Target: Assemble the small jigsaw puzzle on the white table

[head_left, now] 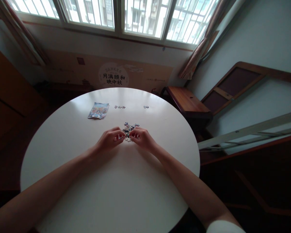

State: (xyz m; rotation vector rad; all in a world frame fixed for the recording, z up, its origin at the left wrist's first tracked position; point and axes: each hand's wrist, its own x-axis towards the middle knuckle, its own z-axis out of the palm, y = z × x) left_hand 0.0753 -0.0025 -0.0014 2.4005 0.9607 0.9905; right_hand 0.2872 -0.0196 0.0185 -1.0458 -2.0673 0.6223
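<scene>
A small heap of jigsaw puzzle pieces point(126, 127) lies near the middle of the round white table point(116, 187). My left hand point(111, 137) reaches in from the left side of the heap, thumb and fingers pinched at its edge. From the right, my right hand point(142, 137) meets it with fingers curled down onto the pieces. Both pinches are close together at the near part of the heap. Whatever sits between the fingertips is too small and too covered to tell apart from the pile.
Farther back lie a short row of puzzle pieces point(120, 107) and a smaller joined group point(146, 107). A colourful printed packet point(98, 110) rests at the back left. Beyond the table's right edge stands a wooden bench point(185, 98); windows point(143, 19) line the far wall.
</scene>
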